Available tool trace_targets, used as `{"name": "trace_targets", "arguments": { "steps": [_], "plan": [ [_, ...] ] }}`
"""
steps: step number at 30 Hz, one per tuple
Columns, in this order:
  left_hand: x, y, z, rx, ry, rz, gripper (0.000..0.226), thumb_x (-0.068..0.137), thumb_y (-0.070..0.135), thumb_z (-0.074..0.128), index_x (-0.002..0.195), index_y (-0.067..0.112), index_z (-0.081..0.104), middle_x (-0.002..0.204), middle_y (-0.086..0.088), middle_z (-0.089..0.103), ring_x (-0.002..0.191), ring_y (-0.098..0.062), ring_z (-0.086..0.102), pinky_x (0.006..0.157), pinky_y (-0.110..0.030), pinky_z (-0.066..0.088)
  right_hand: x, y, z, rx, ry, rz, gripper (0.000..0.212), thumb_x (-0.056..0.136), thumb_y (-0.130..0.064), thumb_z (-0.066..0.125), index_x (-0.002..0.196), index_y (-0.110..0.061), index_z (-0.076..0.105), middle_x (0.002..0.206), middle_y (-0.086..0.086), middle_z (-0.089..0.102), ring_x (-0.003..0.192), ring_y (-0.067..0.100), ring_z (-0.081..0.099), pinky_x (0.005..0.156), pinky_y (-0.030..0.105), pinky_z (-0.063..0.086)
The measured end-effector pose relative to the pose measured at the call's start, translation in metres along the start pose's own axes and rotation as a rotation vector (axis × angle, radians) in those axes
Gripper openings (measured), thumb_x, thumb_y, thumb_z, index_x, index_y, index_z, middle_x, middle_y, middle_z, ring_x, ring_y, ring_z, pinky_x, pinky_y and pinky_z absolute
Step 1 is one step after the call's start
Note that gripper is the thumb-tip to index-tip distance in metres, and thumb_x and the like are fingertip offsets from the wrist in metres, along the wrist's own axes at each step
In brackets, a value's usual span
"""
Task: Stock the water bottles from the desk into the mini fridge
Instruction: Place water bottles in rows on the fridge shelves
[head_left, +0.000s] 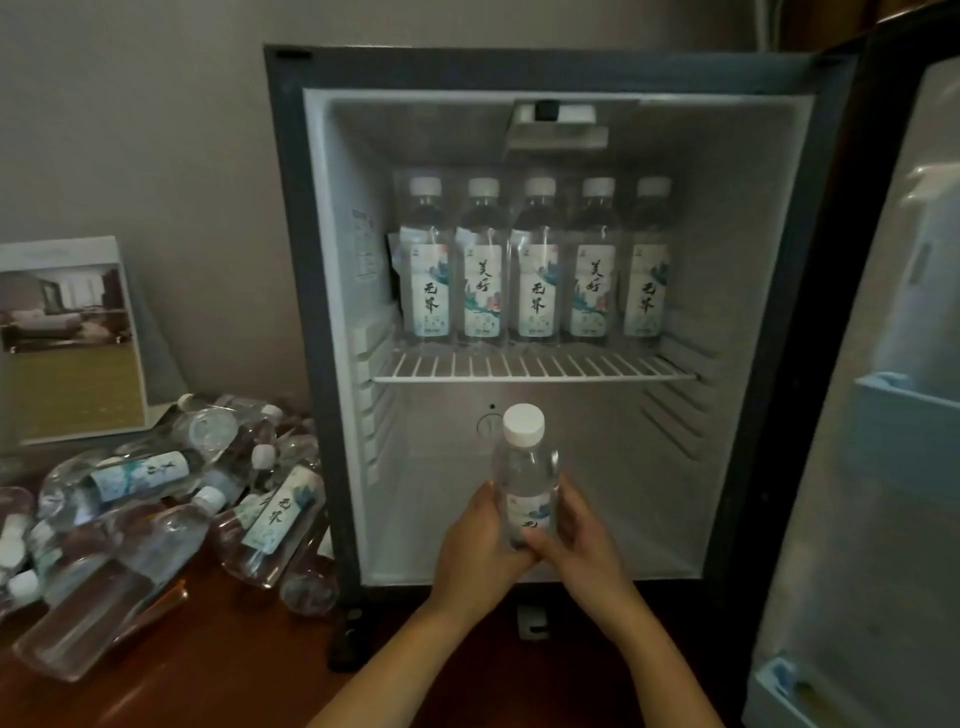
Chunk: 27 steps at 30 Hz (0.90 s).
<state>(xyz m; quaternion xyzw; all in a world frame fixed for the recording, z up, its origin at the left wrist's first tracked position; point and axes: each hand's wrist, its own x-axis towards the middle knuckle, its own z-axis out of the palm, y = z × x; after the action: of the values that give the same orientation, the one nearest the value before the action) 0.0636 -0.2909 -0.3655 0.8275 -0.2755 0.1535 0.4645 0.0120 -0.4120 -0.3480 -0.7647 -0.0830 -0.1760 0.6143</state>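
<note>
1. A heap of water bottles (156, 499) lies on the wooden desk (218, 675), just beside the mini fridge (291, 312)
2. The left hand (475, 551) wraps round the low part of one upright bottle (524, 467), in front of the open fridge
3. The right hand (584, 540) curls round its other side
4. It looks full, so a bit heavy, smooth and squashy; hold the middle, not the cap (523, 423)

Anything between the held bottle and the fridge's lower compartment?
Nothing visible: the door is open to the right; the bottle, held by left hand and right hand, faces the space under the shelf. Five stocked bottles stand on it.
</note>
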Motion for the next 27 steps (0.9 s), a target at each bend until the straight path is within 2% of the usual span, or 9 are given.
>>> {"name": "trace_targets", "arguments": {
  "steps": [2, 5, 10, 12, 15, 18, 20, 24, 27],
  "plan": [
    [0.007, 0.001, 0.011, -0.003, -0.016, 0.012, 0.048, 0.075, 0.032, 0.072, 0.116, 0.027, 0.047, 0.108, 0.008, 0.06, 0.095, -0.004, 0.059, 0.075, -0.015, 0.048, 0.003, 0.005, -0.005, -0.013, 0.041, -0.01, 0.063, 0.085, -0.002, 0.061, 0.138, -0.027, 0.038, 0.13, -0.01, 0.055, 0.118, 0.002, 0.053, 0.105, 0.033, 0.042],
    [0.013, 0.0, 0.023, 0.008, -0.06, 0.007, 0.05, 0.077, 0.034, 0.07, 0.12, 0.024, 0.046, 0.11, 0.007, 0.06, 0.096, -0.006, 0.06, 0.078, -0.022, 0.052, 0.007, 0.01, -0.009, 0.014, 0.074, 0.002, 0.06, 0.087, -0.012, 0.062, 0.139, -0.026, 0.036, 0.131, -0.009, 0.055, 0.119, 0.003, 0.053, 0.104, 0.032, 0.042],
    [0.028, -0.001, 0.038, 0.041, -0.095, -0.019, 0.048, 0.074, 0.036, 0.072, 0.113, 0.025, 0.047, 0.099, 0.011, 0.058, 0.087, -0.005, 0.06, 0.064, -0.008, 0.043, 0.023, 0.019, -0.018, 0.061, 0.161, 0.024, 0.054, 0.088, -0.012, 0.061, 0.136, -0.022, 0.04, 0.127, -0.001, 0.059, 0.112, 0.007, 0.058, 0.097, 0.027, 0.047],
    [0.035, -0.001, 0.041, 0.071, -0.108, -0.042, 0.048, 0.075, 0.037, 0.07, 0.114, 0.021, 0.048, 0.102, 0.005, 0.06, 0.088, -0.01, 0.062, 0.063, -0.012, 0.042, 0.031, 0.022, -0.017, 0.069, 0.221, 0.027, 0.051, 0.089, -0.012, 0.059, 0.136, -0.019, 0.041, 0.127, 0.001, 0.058, 0.113, 0.008, 0.057, 0.099, 0.03, 0.047],
    [0.047, 0.002, 0.043, 0.114, -0.134, -0.091, 0.05, 0.077, 0.038, 0.067, 0.118, 0.017, 0.048, 0.111, -0.001, 0.061, 0.097, -0.019, 0.062, 0.071, -0.023, 0.046, 0.04, 0.028, -0.013, 0.076, 0.32, 0.043, 0.045, 0.09, -0.014, 0.057, 0.134, -0.017, 0.045, 0.126, 0.003, 0.059, 0.114, 0.014, 0.057, 0.101, 0.042, 0.045],
    [0.056, 0.004, 0.046, 0.117, -0.159, -0.104, 0.048, 0.081, 0.037, 0.063, 0.121, 0.014, 0.047, 0.116, -0.006, 0.06, 0.102, -0.024, 0.061, 0.08, -0.029, 0.048, 0.045, 0.032, -0.007, 0.07, 0.41, 0.054, 0.044, 0.092, -0.014, 0.055, 0.134, -0.017, 0.046, 0.126, 0.004, 0.059, 0.115, 0.016, 0.056, 0.101, 0.042, 0.044],
    [0.063, 0.003, 0.048, 0.115, -0.158, -0.117, 0.046, 0.082, 0.034, 0.063, 0.12, 0.013, 0.047, 0.115, -0.008, 0.061, 0.101, -0.026, 0.061, 0.079, -0.029, 0.047, 0.049, 0.032, -0.005, 0.046, 0.459, 0.072, 0.043, 0.092, -0.015, 0.055, 0.135, -0.017, 0.047, 0.127, 0.004, 0.059, 0.115, 0.016, 0.056, 0.102, 0.039, 0.044],
    [0.077, -0.001, 0.052, 0.107, -0.141, -0.148, 0.042, 0.084, 0.034, 0.062, 0.116, 0.013, 0.046, 0.112, -0.011, 0.062, 0.099, -0.028, 0.061, 0.079, -0.03, 0.046, 0.059, 0.032, -0.004, -0.013, 0.598, 0.137, 0.029, 0.09, -0.019, 0.058, 0.119, -0.015, 0.061, 0.11, 0.006, 0.067, 0.101, 0.018, 0.063, 0.091, 0.035, 0.05],
    [0.087, -0.002, 0.055, 0.091, -0.129, -0.16, 0.045, 0.081, 0.031, 0.065, 0.116, 0.009, 0.046, 0.112, -0.013, 0.061, 0.099, -0.03, 0.06, 0.078, -0.033, 0.048, 0.069, 0.032, -0.004, -0.026, 0.749, 0.18, 0.023, 0.089, -0.017, 0.059, 0.109, -0.009, 0.066, 0.102, 0.011, 0.069, 0.09, 0.019, 0.064, 0.081, 0.028, 0.048]
  ]
}}
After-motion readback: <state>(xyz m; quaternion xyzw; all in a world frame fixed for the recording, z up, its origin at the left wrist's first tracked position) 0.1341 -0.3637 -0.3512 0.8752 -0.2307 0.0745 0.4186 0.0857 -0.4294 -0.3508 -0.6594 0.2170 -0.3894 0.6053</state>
